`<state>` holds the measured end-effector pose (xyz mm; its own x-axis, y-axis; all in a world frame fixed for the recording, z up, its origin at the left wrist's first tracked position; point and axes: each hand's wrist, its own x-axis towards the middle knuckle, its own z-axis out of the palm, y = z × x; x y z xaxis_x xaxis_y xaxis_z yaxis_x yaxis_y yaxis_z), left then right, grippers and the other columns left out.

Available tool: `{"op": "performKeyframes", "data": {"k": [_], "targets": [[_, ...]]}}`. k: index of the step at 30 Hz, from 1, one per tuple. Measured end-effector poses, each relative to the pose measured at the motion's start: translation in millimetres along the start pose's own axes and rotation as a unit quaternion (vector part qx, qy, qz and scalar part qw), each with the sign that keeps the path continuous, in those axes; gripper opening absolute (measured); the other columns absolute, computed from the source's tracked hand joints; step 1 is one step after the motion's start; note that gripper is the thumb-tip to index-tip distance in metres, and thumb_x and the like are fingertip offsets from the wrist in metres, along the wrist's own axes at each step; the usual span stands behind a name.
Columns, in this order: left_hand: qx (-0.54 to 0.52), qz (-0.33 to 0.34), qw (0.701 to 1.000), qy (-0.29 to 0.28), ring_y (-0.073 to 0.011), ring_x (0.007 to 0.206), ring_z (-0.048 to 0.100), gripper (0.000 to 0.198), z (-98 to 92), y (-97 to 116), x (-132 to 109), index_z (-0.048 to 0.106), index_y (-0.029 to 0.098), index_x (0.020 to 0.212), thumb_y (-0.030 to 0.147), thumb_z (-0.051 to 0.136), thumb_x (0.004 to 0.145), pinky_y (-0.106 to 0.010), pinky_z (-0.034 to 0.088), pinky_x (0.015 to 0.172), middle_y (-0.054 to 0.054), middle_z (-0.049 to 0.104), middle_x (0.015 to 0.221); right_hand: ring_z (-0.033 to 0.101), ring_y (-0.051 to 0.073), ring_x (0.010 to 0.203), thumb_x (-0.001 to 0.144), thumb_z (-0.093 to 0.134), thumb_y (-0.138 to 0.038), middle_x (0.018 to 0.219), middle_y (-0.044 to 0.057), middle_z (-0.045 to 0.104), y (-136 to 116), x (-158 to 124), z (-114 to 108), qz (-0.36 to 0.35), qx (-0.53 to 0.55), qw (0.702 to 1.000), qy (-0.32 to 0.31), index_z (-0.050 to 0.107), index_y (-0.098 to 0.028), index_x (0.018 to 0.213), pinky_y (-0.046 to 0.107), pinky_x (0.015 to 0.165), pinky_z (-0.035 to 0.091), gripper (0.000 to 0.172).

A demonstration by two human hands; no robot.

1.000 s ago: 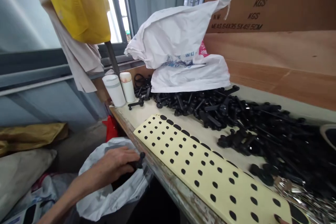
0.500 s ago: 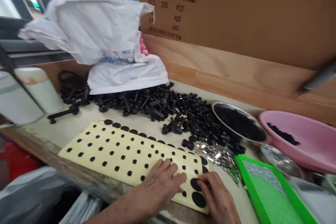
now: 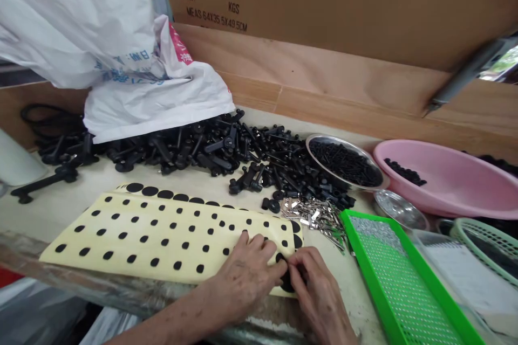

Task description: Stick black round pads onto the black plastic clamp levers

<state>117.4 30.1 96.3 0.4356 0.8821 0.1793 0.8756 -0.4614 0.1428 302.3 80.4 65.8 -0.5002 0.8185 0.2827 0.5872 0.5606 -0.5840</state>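
Nearest, at the bench edge, the left hand [image 3: 243,280] lies on the near right corner of a cream backing sheet [image 3: 121,237] dotted with small black round pads, its fingers loosely curved and pressing flat, gripping nothing. Just beside it, the right hand [image 3: 318,294] has its thumb and forefinger closed together on a larger black round pad [image 3: 287,282] at the sheet's right edge; the fingers partly hide the pad, so how far it has lifted from the sheet cannot be told. A row of larger black discs [image 3: 149,191] runs along the sheet's far edge. To the right of the hands lies a bright green mesh tray [image 3: 374,275], with a small heap of silver metal clips [image 3: 313,218] just beyond the sheet's far right corner. Farther right are a shallow steel dish [image 3: 399,210] and a green plastic basket [image 3: 485,242]. Across the far side of the bench spreads a large pile of black plastic knobbed bolts [image 3: 226,151], with one lying apart at the left [image 3: 44,183]. A steel bowl of black screws [image 3: 343,161] sits at the pile's right end, beside a pink plastic basin [image 3: 441,172] holding a few more. Behind them, a white plastic bag [image 3: 93,38] slumps against a wooden board [image 3: 324,86], under a printed cardboard carton [image 3: 324,5].
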Motion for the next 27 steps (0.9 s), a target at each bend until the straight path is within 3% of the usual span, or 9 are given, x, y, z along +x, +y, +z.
{"op": "performKeyframes", "data": {"k": [4, 8, 14, 20, 25, 27], "targets": [[0.01, -0.001, 1.0, 0.022, -0.0236, 0.087, 0.048, 0.021, 7.4, 0, -2, 0.054, 0.022, 0.111, 0.031, 0.044, 0.096, -0.044, 0.034, 0.082, -0.006, 0.055, 0.097, 0.063, 0.013, 0.066, 0.091, 0.047, -0.022, 0.093, 0.005, 0.058, 8, -4, 5, 0.009, 0.0, 0.999, 0.044, 0.059, -0.022, 0.096, 0.022, 0.057, 0.054, 0.012], [0.022, 0.002, 1.0, 0.009, -0.0245, 0.09, 0.048, 0.035, 10.8, 0, -3, 0.048, 0.02, 0.124, 0.038, 0.048, 0.094, -0.044, 0.034, 0.082, -0.008, 0.057, 0.103, 0.062, 0.014, 0.066, 0.092, 0.047, -0.022, 0.096, 0.006, 0.057, 4, -4, 5, 0.037, -0.011, 0.997, 0.073, 0.056, -0.021, 0.107, 0.025, 0.061, 0.055, 0.018], [0.013, 0.001, 1.0, -0.002, -0.0247, 0.09, 0.049, 0.03, 6.6, 2, -1, 0.05, 0.02, 0.119, 0.036, 0.046, 0.094, -0.044, 0.035, 0.082, -0.007, 0.057, 0.101, 0.061, 0.014, 0.07, 0.093, 0.045, -0.02, 0.086, 0.003, 0.055, -4, -6, 1, 0.014, -0.034, 0.999, 0.016, 0.056, -0.022, 0.083, 0.024, 0.062, 0.052, 0.015], [-0.004, 0.006, 1.0, -0.006, -0.0265, 0.095, 0.049, 0.032, 3.3, 0, -5, 0.05, 0.02, 0.118, 0.037, 0.051, 0.091, -0.048, 0.035, 0.089, -0.008, 0.057, 0.105, 0.064, 0.016, 0.081, 0.094, 0.044, -0.022, 0.089, 0.004, 0.062, -4, -11, -5, -0.028, -0.003, 1.0, 0.012, 0.056, -0.023, 0.09, 0.025, 0.072, 0.052, 0.013], [-0.101, -0.045, 0.994, -0.003, -0.0259, 0.095, 0.049, 0.037, -4.0, -4, -10, 0.049, 0.016, 0.119, 0.035, 0.056, 0.089, -0.047, 0.033, 0.096, -0.007, 0.061, 0.099, 0.064, 0.016, 0.092, 0.095, 0.044, -0.028, 0.103, 0.004, 0.064, -1, -11, -27, 0.032, 0.109, 0.99, -0.088, 0.057, -0.025, 0.09, 0.024, 0.078, 0.05, 0.014], [-0.156, -0.076, 0.985, -0.002, -0.0248, 0.093, 0.05, 0.032, -7.7, -4, -7, 0.052, 0.018, 0.118, 0.032, 0.055, 0.089, -0.045, 0.035, 0.093, -0.006, 0.063, 0.097, 0.064, 0.017, 0.093, 0.095, 0.046, -0.032, 0.104, 0.004, 0.064, -1, -8, -33, 0.08, 0.149, 0.982, -0.091, 0.056, -0.025, 0.087, 0.023, 0.077, 0.05, 0.015]]}}
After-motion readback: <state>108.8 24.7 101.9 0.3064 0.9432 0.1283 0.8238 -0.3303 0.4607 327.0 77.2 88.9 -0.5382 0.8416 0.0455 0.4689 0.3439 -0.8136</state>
